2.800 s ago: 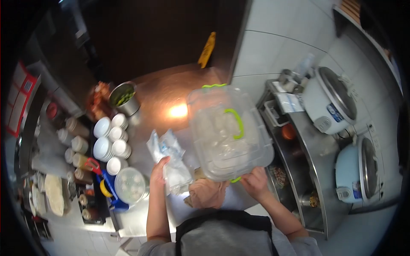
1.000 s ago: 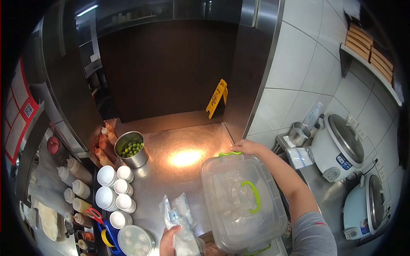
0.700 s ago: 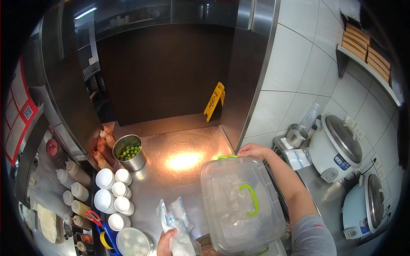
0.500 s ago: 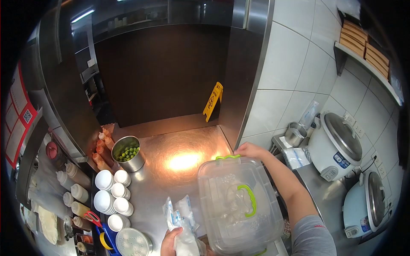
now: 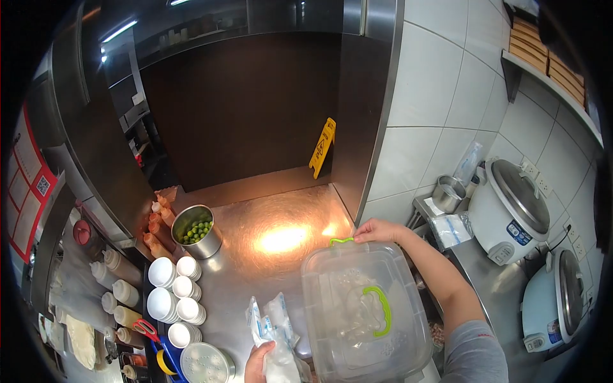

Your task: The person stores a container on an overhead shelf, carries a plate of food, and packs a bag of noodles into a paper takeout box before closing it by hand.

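A clear plastic box [image 5: 345, 300] with a lid and green handles stands on the right part of the steel counter [image 5: 236, 287]. My right hand [image 5: 378, 231] pinches the green latch [image 5: 341, 240] at the box's far edge. My left hand [image 5: 257, 362], low in the view, is closed around a crumpled white plastic bag [image 5: 278, 348] with blue print, just left of the box. Some translucent contents show faintly through the lid. Part of a brown cloth is barely visible between bag and box.
Stacked white bowls [image 5: 163, 273], a round lidded tub [image 5: 207, 364] and a metal pot [image 5: 198, 231] of green fruit stand on the left. Sauce bottles [image 5: 121, 267] line the left edge. Two rice cookers [image 5: 507, 210] are at the right. A yellow sign [image 5: 322, 148] stands at the back.
My right hand has gone from the box's near-side latch to the far one. My left hand still has the bag. The head view has tilted up, showing more of the back wall.
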The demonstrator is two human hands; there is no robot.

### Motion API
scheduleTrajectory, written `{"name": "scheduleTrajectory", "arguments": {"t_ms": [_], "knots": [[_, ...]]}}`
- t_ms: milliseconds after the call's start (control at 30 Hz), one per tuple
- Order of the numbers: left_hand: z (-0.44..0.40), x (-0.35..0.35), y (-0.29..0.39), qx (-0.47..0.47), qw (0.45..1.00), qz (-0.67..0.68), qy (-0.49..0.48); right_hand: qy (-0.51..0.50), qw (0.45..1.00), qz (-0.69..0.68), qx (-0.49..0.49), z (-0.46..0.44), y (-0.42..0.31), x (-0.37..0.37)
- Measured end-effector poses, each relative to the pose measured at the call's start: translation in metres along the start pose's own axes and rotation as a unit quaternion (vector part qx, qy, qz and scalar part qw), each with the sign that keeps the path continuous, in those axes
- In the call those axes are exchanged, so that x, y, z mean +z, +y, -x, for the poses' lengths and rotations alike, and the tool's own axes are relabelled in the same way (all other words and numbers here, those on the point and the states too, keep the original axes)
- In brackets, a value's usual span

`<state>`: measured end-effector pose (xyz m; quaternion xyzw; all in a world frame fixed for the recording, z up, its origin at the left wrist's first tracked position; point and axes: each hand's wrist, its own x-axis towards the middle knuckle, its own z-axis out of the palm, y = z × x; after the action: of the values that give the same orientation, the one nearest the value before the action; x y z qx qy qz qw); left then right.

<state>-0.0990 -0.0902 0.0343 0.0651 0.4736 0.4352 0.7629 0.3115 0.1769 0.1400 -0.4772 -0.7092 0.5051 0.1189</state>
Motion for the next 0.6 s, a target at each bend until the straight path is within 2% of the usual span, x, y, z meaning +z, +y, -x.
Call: {"name": "scheduleTrajectory", "arguments": {"t_ms": [133,367,433,467,533,600], "knots": [[0.008,0.022,-0.001,0.019,1.000,-0.017,-0.006,0.066,0.987,0.141,-0.040,0.011,-0.019,0.010],[0.037,0.051,0.006,0.055,0.997,-0.046,0.013,0.042,0.959,0.279,-0.019,0.000,-0.027,0.012],[0.048,0.056,0.009,0.065,0.996,-0.058,0.028,0.045,0.960,0.273,-0.027,0.004,-0.025,0.014],[0.049,0.056,0.010,0.069,0.995,-0.062,0.033,0.036,0.972,0.227,-0.044,0.009,-0.020,0.012],[0.003,0.004,-0.009,0.025,0.999,-0.023,-0.014,0.019,0.987,0.137,-0.079,0.021,-0.006,-0.002],[-0.013,-0.015,-0.012,0.002,0.999,0.003,-0.035,-0.025,1.000,-0.013,0.000,0.033,0.005,-0.012]]}}
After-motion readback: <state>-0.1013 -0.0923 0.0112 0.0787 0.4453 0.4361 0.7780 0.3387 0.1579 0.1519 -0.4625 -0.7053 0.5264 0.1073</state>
